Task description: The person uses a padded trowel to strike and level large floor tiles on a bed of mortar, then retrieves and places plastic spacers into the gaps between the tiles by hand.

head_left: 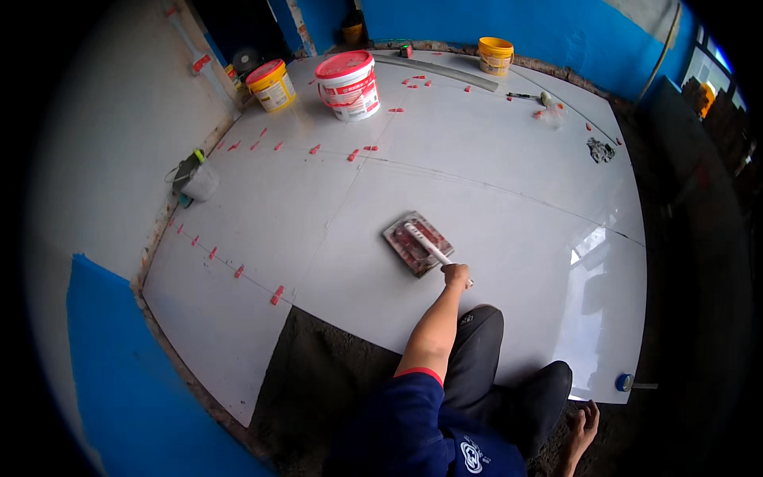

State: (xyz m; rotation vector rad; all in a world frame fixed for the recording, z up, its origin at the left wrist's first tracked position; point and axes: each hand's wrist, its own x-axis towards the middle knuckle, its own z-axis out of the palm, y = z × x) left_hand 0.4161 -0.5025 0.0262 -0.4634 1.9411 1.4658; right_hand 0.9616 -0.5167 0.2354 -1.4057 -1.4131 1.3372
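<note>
My left hand (455,274) grips the white handle (429,248) of a square, stained red-brown pad tool (409,256), which rests on the large pale grey floor tiles (342,270). My right hand (583,429) is low at the right, beside the tile edge, with its fingers bent but apart and nothing visible in them. A blue round object (625,382) lies on the tile just right of that hand. Small red clips (276,295) dot the tile joints.
Buckets (348,86) stand at the back, a grey pail (199,181) by the left wall. A long bar (437,70), small tools (545,98) and a crumpled rag (600,151) lie on the tiles. Dark mortar bed (298,381) shows at lower left. Blue-painted walls (453,20) border the floor.
</note>
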